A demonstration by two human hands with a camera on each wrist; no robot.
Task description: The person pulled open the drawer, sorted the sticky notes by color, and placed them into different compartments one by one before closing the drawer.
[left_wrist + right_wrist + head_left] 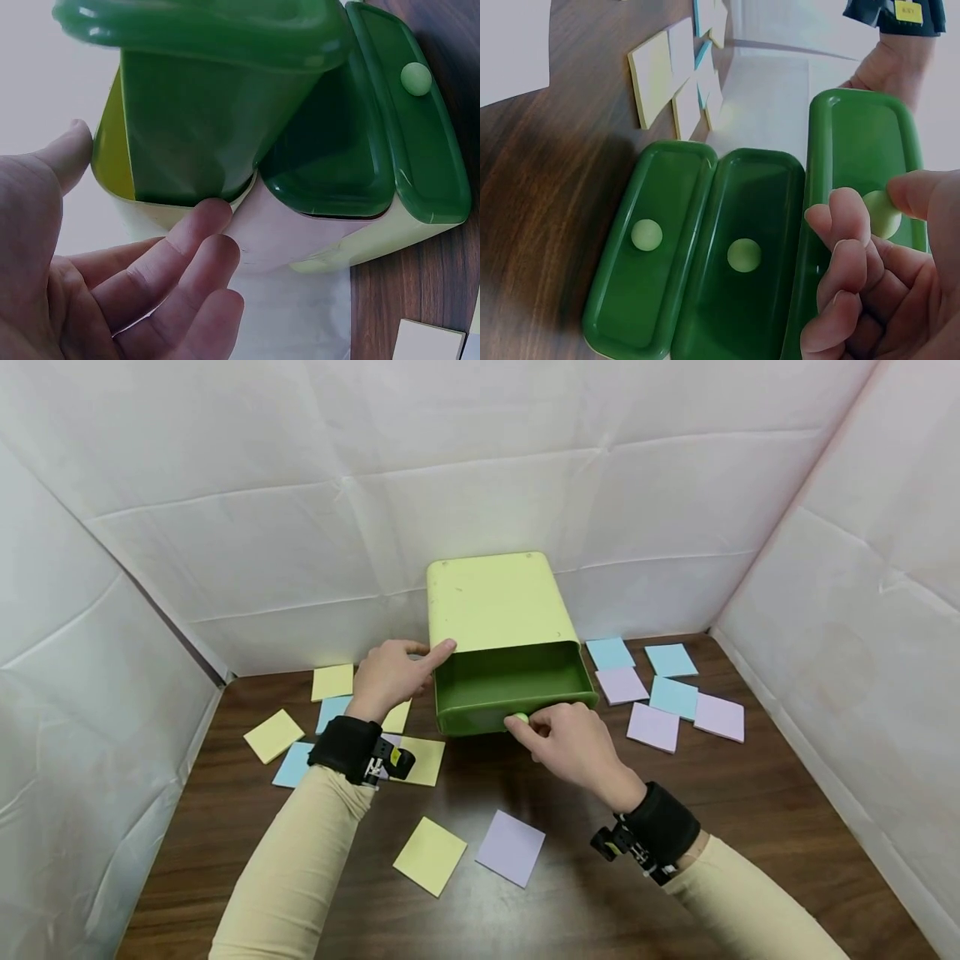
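Nearest the camera, two sleeved forearms reach out over a dark wooden table (675,827), each wrist wrapped in a black band. Just beyond them lie a yellow sticky pad (430,855) and a purple sticky pad (511,847), side by side at the near middle of the table.

Further in, the right hand (573,743) pinches the small pale green knob (517,719) of the top drawer (510,685), thumb and forefinger clamped on it while the other fingers curl beneath. That drawer stands pulled out toward the near side from a light green drawer box (495,602), which sits at the far middle of the table against the white backdrop. The right wrist view shows two more dark green drawer fronts (697,255) below it, each with its own round knob, both pushed in.

On the left, the left hand (390,677) rests against the box's left front corner, fingers straight and slightly apart, the forefinger laid on the top edge and gripping nothing.

Yellow and blue pads (330,710) are scattered left of the box, some under the left wrist. Blue and purple pads (667,693) lie in a cluster to the right.
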